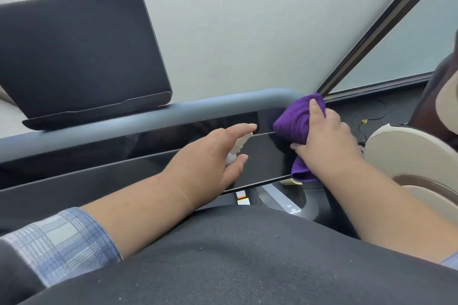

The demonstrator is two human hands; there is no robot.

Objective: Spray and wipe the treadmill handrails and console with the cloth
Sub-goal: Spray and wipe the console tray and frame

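Right of centre in the frame, the right hand [324, 138] holds a bunched purple cloth [298, 122], fingers curled over it and thumb below, pressing it against the right end of the glossy black console [153, 156] where that panel meets the bend of the grey handrail [153, 116]. The cloth's upper fold touches the rail's curved corner, and a lower flap hangs past the console's bottom edge. In the centre of the frame the left hand [218, 156] lies over the console with its fingers fairly straight and spread, a small white spray bottle [238, 148] showing between the forefinger and thumb; the grip looks loose, and whether the palm truly clasps the bottle I cannot tell (most of it is hidden under the hand). The handrail runs from the left edge across to the upper middle, just above the console. In the upper left stands a dark tablet holder [79, 57], tilted back against the pale wall [247, 20]. A plaid cuff [62, 240] covers the left forearm at the lower left. At the right edge sits a cream-coloured rounded machine housing [409, 153].
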